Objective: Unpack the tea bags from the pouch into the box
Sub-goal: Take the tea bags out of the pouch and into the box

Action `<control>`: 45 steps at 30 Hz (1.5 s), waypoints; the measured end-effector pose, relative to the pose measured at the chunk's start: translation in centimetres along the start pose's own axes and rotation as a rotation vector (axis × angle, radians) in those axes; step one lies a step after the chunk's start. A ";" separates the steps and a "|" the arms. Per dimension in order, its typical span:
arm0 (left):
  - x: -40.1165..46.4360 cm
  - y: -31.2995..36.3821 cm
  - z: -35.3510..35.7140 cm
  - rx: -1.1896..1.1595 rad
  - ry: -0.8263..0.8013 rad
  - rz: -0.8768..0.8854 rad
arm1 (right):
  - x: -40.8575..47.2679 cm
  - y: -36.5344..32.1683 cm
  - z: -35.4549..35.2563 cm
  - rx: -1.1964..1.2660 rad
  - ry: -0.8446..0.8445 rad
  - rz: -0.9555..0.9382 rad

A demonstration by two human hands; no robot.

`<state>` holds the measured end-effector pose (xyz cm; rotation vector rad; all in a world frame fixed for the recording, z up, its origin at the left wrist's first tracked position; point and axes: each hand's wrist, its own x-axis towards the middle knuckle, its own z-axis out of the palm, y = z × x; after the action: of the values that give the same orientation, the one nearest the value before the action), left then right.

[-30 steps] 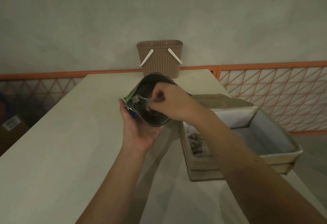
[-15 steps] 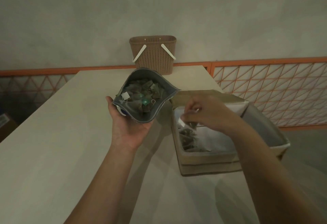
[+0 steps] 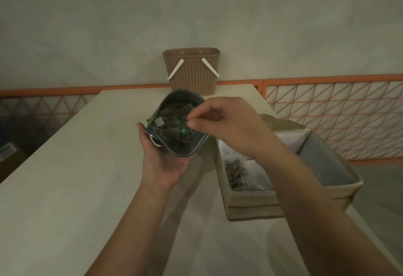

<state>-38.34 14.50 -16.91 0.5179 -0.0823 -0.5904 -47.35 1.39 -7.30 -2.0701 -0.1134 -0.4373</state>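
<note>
- the long pale table (image 3: pixel 65 188) runs away from the person toward a plain wall, with orange lattice railing (image 3: pixel 338 118) along the far side and to the right.
- the open box (image 3: pixel 246 199) sits on the table at the person's right, lid flap folded back behind it, white lining showing inside; a small heap of tea bags (image 3: pixel 236 173) lies in its near-left corner.
- a brown perforated basket (image 3: pixel 192 72) with two white handles stands upright at the far end of the table, well apart from the box.
- the pouch (image 3: pixel 181 147) is held above the table, left of the box, its mouth spread wide and tipped toward the person, full of dark tea bags in the pouch (image 3: pixel 174 123) with a white tag and a green one on top.
- the left hand (image 3: pixel 163 166) cups the pouch from below, fingers curled round its underside, thumb up along the left edge.
- the right hand (image 3: pixel 222 125) reaches over the pouch mouth, fingertips drawn together just above the bags; whether they have pinched one i cannot tell.
</note>
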 end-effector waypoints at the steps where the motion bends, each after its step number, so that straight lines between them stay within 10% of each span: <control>1: 0.0 0.1 0.0 -0.007 -0.001 -0.006 | 0.7 0.0 0.8 -0.043 -0.035 -0.001; 16: 0.2 0.2 -0.6 0.039 0.041 0.008 | 5.8 4.0 6.7 -0.844 -0.319 -0.061; 30: 0.2 0.0 -0.4 -0.077 0.033 0.001 | -2.3 2.9 -1.8 0.001 0.101 0.012; 38: 0.2 -0.1 -0.1 -0.121 0.024 0.012 | -3.9 6.8 -3.1 -0.445 -0.113 0.455; 45: 0.2 0.0 -0.1 -0.118 0.017 -0.015 | -3.2 7.1 -2.1 -0.545 -0.124 0.374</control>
<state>-38.16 14.46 -16.98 0.4090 -0.0271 -0.6013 -49.12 -3.75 -13.24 -2.5804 0.3525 -0.1099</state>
